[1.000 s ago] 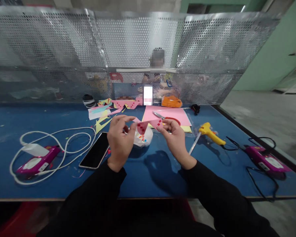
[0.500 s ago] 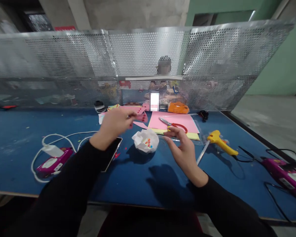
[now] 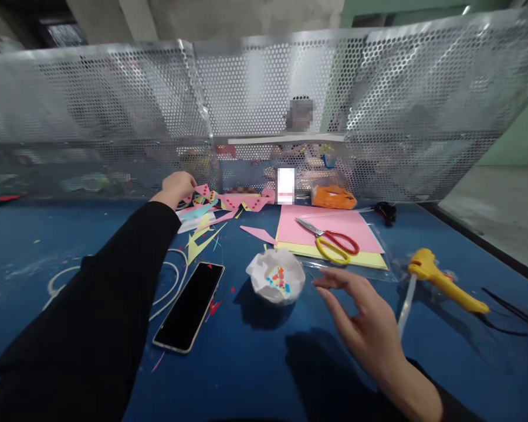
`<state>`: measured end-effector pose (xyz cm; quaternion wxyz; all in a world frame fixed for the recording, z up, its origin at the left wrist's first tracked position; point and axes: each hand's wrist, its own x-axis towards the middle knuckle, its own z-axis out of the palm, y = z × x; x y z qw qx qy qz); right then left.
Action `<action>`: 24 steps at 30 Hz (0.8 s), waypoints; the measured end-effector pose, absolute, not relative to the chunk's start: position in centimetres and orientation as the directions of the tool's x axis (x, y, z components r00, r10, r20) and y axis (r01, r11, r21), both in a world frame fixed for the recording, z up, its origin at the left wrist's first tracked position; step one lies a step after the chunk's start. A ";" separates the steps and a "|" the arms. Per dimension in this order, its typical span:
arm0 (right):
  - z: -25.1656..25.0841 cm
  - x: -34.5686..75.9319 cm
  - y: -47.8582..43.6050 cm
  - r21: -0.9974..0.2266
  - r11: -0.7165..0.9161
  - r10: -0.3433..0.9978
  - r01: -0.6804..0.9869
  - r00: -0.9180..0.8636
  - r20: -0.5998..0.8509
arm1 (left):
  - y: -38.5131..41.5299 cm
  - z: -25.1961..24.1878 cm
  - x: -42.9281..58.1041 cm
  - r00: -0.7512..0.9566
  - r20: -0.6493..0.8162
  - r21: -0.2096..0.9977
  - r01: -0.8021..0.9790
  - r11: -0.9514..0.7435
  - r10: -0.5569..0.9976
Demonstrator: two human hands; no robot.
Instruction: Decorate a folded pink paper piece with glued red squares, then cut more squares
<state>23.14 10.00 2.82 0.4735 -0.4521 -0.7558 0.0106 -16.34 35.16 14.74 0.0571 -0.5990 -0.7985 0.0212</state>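
My left hand [image 3: 179, 186] reaches to the back left, its fingers closed on the end of a pink paper piece with red dots [image 3: 202, 190]. More dotted pink paper [image 3: 246, 203] lies to its right, on the table by the mesh. Right of a crumpled white paper bowl [image 3: 276, 276] hangs my right hand [image 3: 365, 319], thumb and index tips close together in a pinch. A thin dark sliver shows at those fingertips, too small to name. Small red, orange, yellow and blue bits [image 3: 278, 280] lie inside the bowl.
Red-and-yellow scissors [image 3: 332, 241] rest on pink and yellow sheets [image 3: 286, 225]. A black phone [image 3: 190, 306] and a white cable [image 3: 176, 280] are at left. Yellow paper scraps [image 3: 198, 243] lie behind. At right is a yellow glue gun [image 3: 444, 284]. A perforated metal screen [image 3: 264, 88] borders the back; a person sits beyond.
My left hand has moved away to the back left with the dotted pink paper. My right hand stays beside the bowl. The view has shifted, and the phone shows fully.
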 end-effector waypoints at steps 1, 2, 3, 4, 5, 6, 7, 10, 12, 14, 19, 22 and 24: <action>2.9 23.2 10.1 -0.396 0.599 0.675 0.696 -0.174 0.717 | 36.0 14.1 -16.7 -0.281 0.057 -0.104 0.953 0.286 0.958; 2.9 23.2 10.1 -0.360 0.603 0.664 0.712 -0.198 0.721 | 36.8 13.4 -17.1 -0.287 0.053 -0.108 0.951 0.291 0.957; 2.9 23.2 10.2 -0.335 0.604 0.659 0.723 -0.216 0.721 | 37.6 12.8 -17.4 -0.291 0.052 -0.112 0.949 0.295 0.955; 3.0 23.2 10.3 -0.319 0.600 0.658 0.734 -0.225 0.719 | 38.4 12.1 -17.6 -0.296 0.054 -0.118 0.947 0.300 0.954; 3.0 23.2 10.3 -0.309 0.593 0.662 0.744 -0.232 0.712 | 39.0 11.6 -17.8 -0.298 0.056 -0.124 0.945 0.303 0.953; 3.0 23.3 10.4 -0.303 0.585 0.668 0.753 -0.235 0.706 | 39.6 11.1 -18.0 -0.299 0.057 -0.129 0.944 0.304 0.953; 3.0 23.3 10.5 -0.296 0.579 0.673 0.760 -0.240 0.700 | 40.2 10.6 -18.1 -0.297 0.056 -0.132 0.944 0.302 0.953; 2.8 23.3 10.7 -0.275 0.579 0.675 0.767 -0.262 0.690 | 41.1 9.7 -18.5 -0.274 0.036 -0.127 0.952 0.277 0.961; 2.8 23.4 10.8 -0.265 0.585 0.678 0.767 -0.282 0.679 | 41.4 9.4 -18.7 -0.247 0.015 -0.117 0.962 0.247 0.969; 2.8 23.4 10.9 -0.254 0.589 0.682 0.767 -0.304 0.665 | 41.5 9.1 -18.9 -0.220 0.000 -0.107 0.970 0.219 0.975; 2.9 23.3 11.0 -0.230 0.599 0.675 0.767 -0.329 0.660 | 41.7 8.3 -19.0 -0.192 0.014 -0.108 0.975 0.193 0.981; 2.8 23.3 11.0 -0.221 0.598 0.675 0.770 -0.336 0.656 | 41.8 7.9 -18.9 -0.176 0.052 -0.117 0.977 0.181 0.983; 2.8 23.2 11.0 -0.211 0.594 0.677 0.776 -0.341 0.653 | 41.9 7.7 -18.7 -0.158 0.070 -0.127 0.978 0.166 0.985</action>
